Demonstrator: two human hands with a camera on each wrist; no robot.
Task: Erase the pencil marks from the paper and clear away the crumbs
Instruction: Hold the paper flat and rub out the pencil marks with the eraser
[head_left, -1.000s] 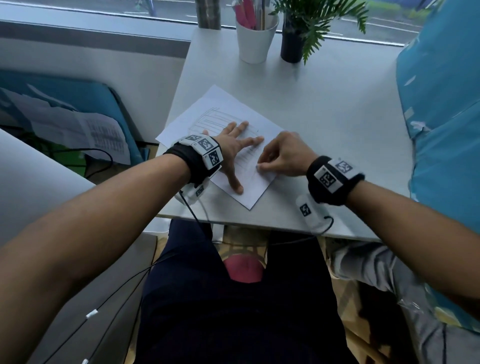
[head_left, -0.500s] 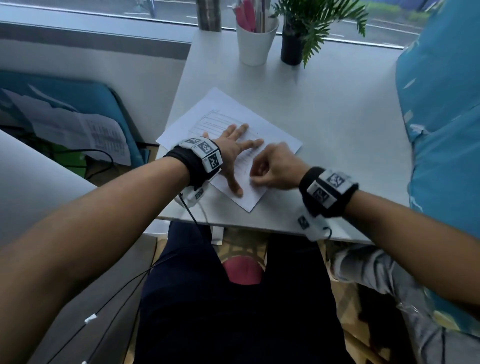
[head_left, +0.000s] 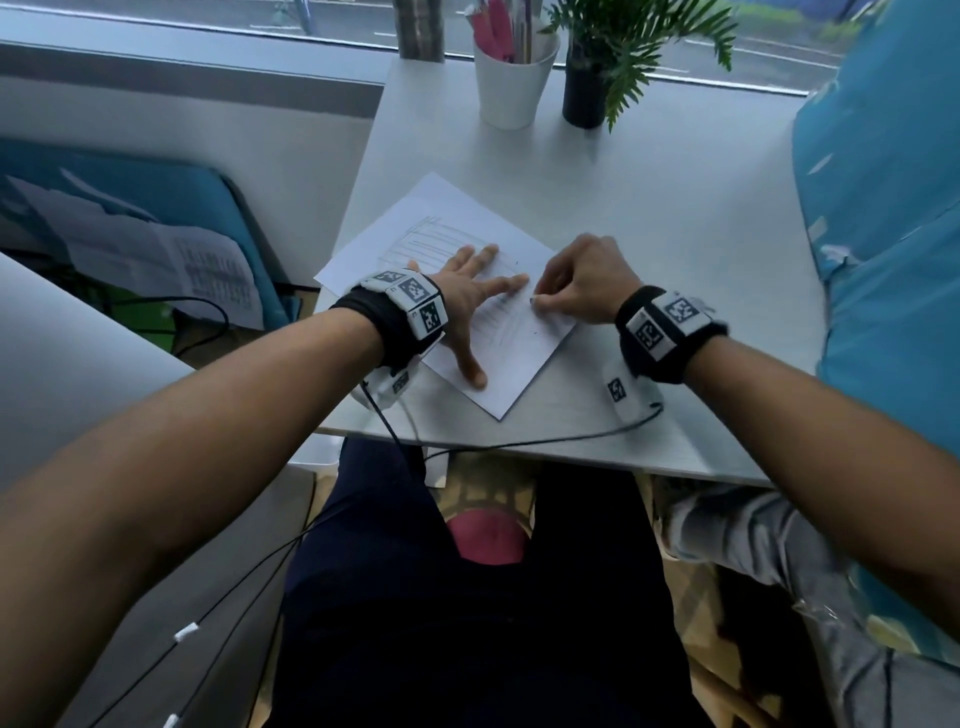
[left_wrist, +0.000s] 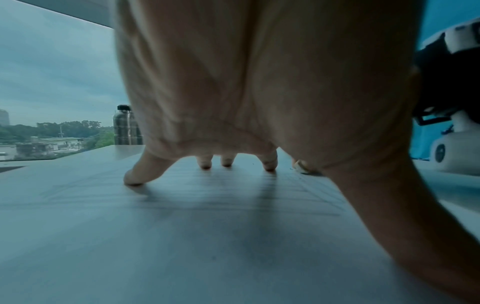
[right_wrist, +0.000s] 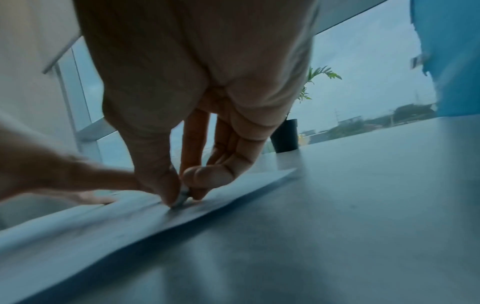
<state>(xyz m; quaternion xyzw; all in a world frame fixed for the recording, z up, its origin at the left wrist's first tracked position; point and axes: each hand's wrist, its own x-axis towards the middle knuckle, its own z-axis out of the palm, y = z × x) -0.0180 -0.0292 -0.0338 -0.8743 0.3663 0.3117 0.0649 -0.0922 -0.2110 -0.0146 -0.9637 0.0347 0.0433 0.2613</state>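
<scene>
A white sheet of paper (head_left: 441, 228) with faint pencil lines lies turned at an angle on the white table (head_left: 675, 208). My left hand (head_left: 470, 291) lies flat on it with fingers spread, holding it down; in the left wrist view its fingertips (left_wrist: 133, 180) press on the paper (left_wrist: 182, 226). My right hand (head_left: 576, 283) pinches a small pale eraser (right_wrist: 182, 198) between thumb and fingers and presses it on the paper (right_wrist: 78, 230) near the sheet's right edge. A few dark specks lie on the paper beside the eraser.
A white cup of pens (head_left: 514, 78) and a potted plant in a dark pot (head_left: 587, 93) stand at the table's far edge by the window. A metal bottle (left_wrist: 127, 125) stands there too. A blue cushion (head_left: 883, 234) borders the table's right side. Cables (head_left: 519, 441) hang over the near edge.
My right hand with the eraser moved left and back, then up and right along the paper's right part. The left hand kept its flat hold.
</scene>
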